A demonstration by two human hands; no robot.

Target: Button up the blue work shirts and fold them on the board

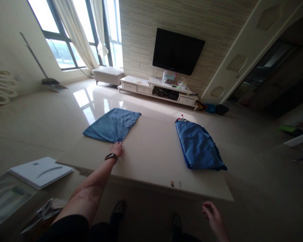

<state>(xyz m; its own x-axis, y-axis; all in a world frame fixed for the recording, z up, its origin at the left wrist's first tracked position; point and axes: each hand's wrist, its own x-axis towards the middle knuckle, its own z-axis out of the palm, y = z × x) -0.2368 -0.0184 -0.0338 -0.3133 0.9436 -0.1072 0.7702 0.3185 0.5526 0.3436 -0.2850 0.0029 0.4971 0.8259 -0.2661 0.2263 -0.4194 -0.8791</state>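
My left hand (117, 149), with a dark watch (111, 156) on the wrist, reaches over the pale table (151, 148). Its bent fingers look slightly apart and touch the near corner of a folded blue cloth (112, 124); no clear grip shows. That cloth lies flat, its gathered side facing right. Off the table's front right edge hangs my right hand (213, 215), fingers loosely curled and holding nothing visible. Nearest to it on the tabletop is a second, darker blue folded cloth (199, 144).
A small bottle with a red cap (182, 117) stands behind the darker cloth. Two small items, one brown (172, 184), lie near the table's front edge. At left a white box (41, 171) rests on a container. A low TV cabinet (136, 84) stands along the far wall.
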